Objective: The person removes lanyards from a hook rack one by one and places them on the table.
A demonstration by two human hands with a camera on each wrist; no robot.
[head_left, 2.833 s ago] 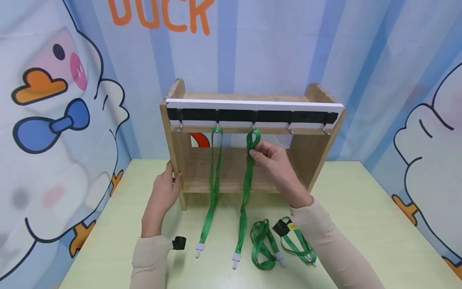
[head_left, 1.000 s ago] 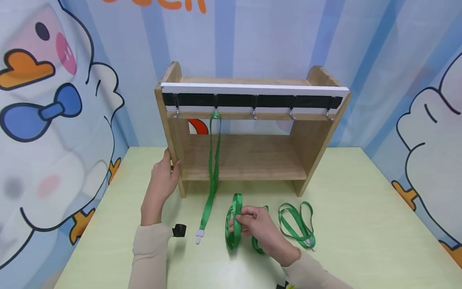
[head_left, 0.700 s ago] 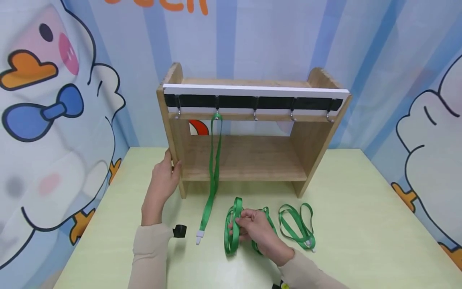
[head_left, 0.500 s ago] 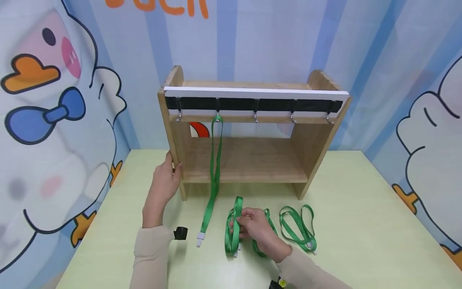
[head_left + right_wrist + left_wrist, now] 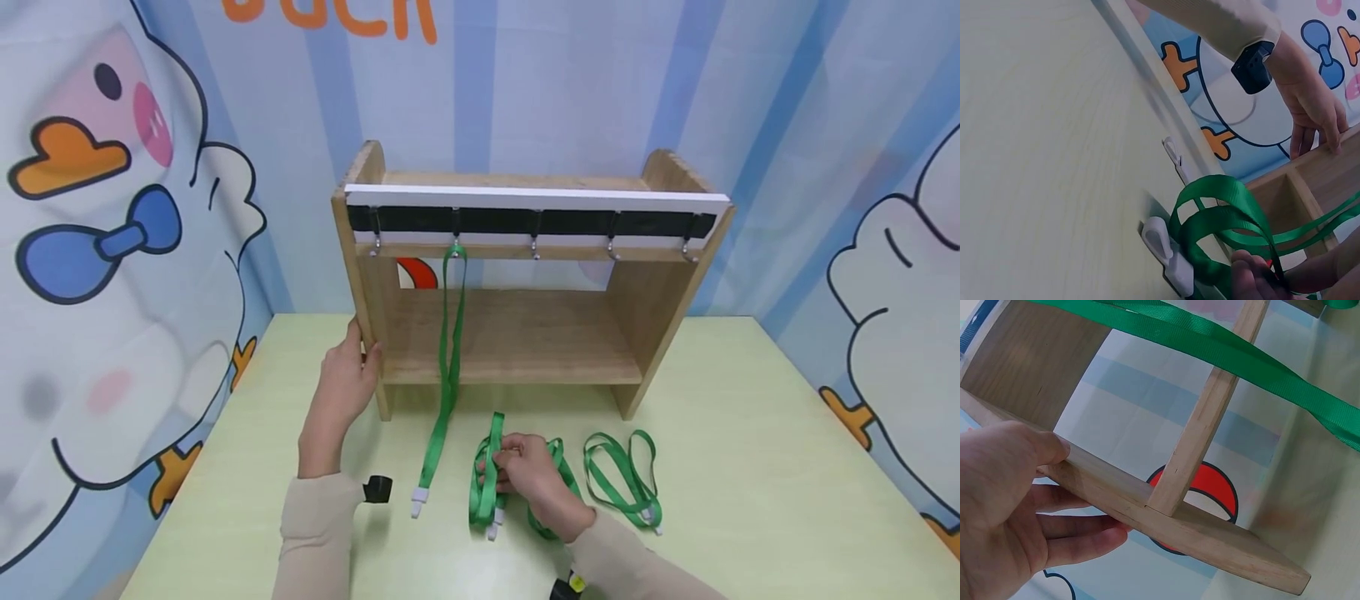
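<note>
In the head view my left hand (image 5: 343, 383) holds the left side panel of a wooden rack (image 5: 517, 333); the left wrist view shows the thumb on one face of that panel (image 5: 1204, 547) and fingers behind it. Low over the table in front, my right hand (image 5: 538, 477) pinches a looped green lanyard (image 5: 483, 498). Its white clip (image 5: 492, 530) lies at the bottom, and the right wrist view shows the green loops (image 5: 1225, 200) close up. Another green lanyard (image 5: 452, 367) hangs from the second hook from the left.
Behind the right hand lies a partly hidden coiled lanyard (image 5: 564, 471); another coiled lanyard (image 5: 622, 475) lies farther right. Several metal hooks line the black strip (image 5: 495, 221) across the rack's front. A printed duck curtain (image 5: 555, 92) surrounds the pale table (image 5: 720, 467).
My right hand has taken the lanyard off the middle hook and brought it down, looped, to the table front. Lately it barely moves there. The left hand keeps its hold on the rack.
</note>
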